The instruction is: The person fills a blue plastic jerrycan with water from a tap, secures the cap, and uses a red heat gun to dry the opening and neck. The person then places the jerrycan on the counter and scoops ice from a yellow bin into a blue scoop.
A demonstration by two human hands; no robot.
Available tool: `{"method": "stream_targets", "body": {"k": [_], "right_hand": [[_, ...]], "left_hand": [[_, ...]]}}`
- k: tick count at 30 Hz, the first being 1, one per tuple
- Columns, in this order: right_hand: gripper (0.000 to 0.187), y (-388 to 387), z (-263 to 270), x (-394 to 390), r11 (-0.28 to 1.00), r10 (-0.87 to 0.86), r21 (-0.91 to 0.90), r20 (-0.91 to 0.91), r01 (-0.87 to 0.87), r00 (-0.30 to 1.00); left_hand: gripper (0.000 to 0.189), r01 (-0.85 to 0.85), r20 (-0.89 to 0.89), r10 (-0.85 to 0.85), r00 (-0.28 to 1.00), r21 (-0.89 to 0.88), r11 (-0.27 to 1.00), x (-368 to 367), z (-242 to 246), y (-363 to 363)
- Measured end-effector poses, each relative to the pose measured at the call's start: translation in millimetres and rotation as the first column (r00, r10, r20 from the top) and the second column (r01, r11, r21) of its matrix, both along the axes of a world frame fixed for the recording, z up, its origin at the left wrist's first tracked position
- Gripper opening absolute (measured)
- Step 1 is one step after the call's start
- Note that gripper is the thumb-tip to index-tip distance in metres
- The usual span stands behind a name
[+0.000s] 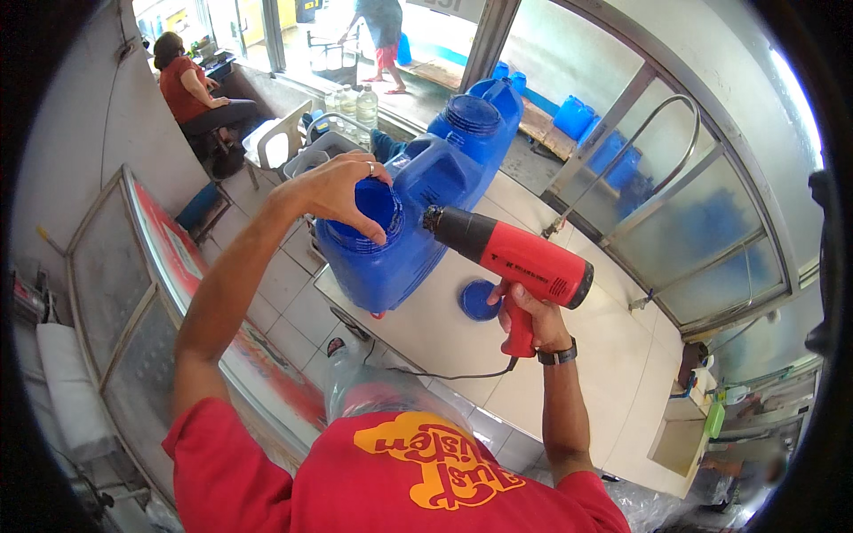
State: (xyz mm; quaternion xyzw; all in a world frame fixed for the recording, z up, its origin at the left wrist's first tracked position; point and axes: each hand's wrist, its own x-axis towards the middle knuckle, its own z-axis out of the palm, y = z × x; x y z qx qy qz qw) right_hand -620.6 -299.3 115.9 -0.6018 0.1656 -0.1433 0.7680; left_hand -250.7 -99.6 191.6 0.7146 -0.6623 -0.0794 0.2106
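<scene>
A large blue plastic jug (380, 276) stands on the tiled counter, its wide threaded mouth uncovered. My left hand (343, 190) spans that mouth, thumb on the near rim and fingers over the far side. In my right hand (536, 316) is a red and black heat gun (526, 256), held by its handle. Its nozzle points left at the jug, a short way from the neck. Whether it is running cannot be seen. Below the nozzle, near my right hand, a round blue lid (476, 300) lies on the counter.
More blue jugs (470, 113) stand behind the near one. The gun's black cord (453, 377) hangs over the edge of the tiled counter (600, 373). A curved metal pipe (693, 133) rises at right. Filled clear bottles (366, 106), a seated person (190, 93) and a chair (276, 143) are beyond.
</scene>
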Motion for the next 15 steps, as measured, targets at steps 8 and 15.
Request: {"method": "stream_targets", "body": {"k": [8,15], "right_hand": [[0.045,22,1,-23,0.981,0.080,-0.166,-0.128,-0.101,0.989],[0.040,56,14,-24,0.556,0.075,-0.830,0.116,0.055,0.990]], "left_hand": [[0.082,-0.046,-0.062,0.040,0.997,-0.095,0.994,5,-18,6],[0.060,-0.199,-0.377,0.117,0.919,-0.187,0.962,6,-37,6]]}}
